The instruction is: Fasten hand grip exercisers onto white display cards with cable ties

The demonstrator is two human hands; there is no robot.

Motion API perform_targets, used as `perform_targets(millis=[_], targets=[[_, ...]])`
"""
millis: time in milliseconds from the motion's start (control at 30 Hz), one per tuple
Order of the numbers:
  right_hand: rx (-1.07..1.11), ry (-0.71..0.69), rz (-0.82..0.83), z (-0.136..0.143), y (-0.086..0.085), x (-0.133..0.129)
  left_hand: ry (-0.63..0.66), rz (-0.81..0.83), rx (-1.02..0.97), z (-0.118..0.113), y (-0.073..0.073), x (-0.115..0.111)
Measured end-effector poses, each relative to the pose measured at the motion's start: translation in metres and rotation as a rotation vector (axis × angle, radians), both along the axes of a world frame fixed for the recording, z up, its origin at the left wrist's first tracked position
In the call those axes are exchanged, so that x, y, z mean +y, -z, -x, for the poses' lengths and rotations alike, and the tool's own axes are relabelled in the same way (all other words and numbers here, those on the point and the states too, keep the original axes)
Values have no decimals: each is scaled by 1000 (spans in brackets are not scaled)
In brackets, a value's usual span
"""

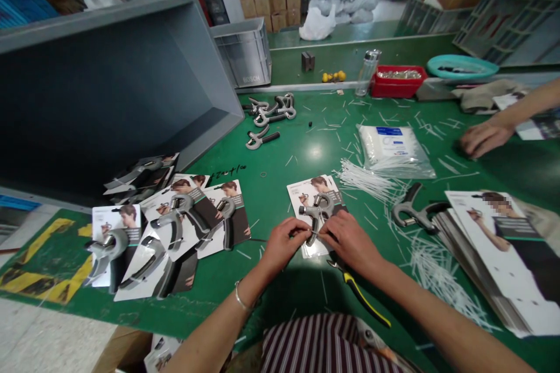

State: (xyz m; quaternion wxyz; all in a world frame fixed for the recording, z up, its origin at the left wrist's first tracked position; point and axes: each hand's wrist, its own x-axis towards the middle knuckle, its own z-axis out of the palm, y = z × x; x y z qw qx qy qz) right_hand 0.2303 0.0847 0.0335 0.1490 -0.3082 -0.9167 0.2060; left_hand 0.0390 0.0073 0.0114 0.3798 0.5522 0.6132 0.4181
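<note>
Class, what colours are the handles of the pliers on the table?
Yellow and black; the pliers' handles show best in the head view.

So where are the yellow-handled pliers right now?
The yellow-handled pliers lie on the green table in the head view, slightly right of centre, just below the right hand and left of its forearm.

- Here's your left hand (285, 240), fingers curled, thumb and fingertips drawn into a pinch!
- Your right hand (352, 242) mirrors it from the other side, back of the hand up, fingers bent inward and down.
- Fingertips nearly meeting, right out in front of you!
- Both wrists are low, hands close together.
- Your left forearm (214, 323) and right forearm (431, 300), both bare, angle in from the bottom edge, converging.
</note>
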Motion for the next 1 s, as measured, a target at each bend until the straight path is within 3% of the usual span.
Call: perform_targets(millis=[200, 333, 500, 633, 733, 867, 1000], targets=[[-47, -31, -55, 2, -7, 0, 44, -3, 42, -2, -5, 3], [-16, -52, -57, 3, -4, -1, 145, -50, 156, -1, -9, 4], [85, -44, 27, 2, 0, -1, 189, -32, 400, 2, -26, 5], [79, -44, 48, 3, -3, -5, 288, 10, 398, 1, -40, 5], [54, -55, 15, 2, -5, -9, 250, -16, 403, -2, -45, 4], [111, 2, 43, -4, 0, -13, 188, -69, 333, -7, -42, -4], [289, 87, 126, -1, 7, -18, 97, -113, 359, -14, -19, -13]])
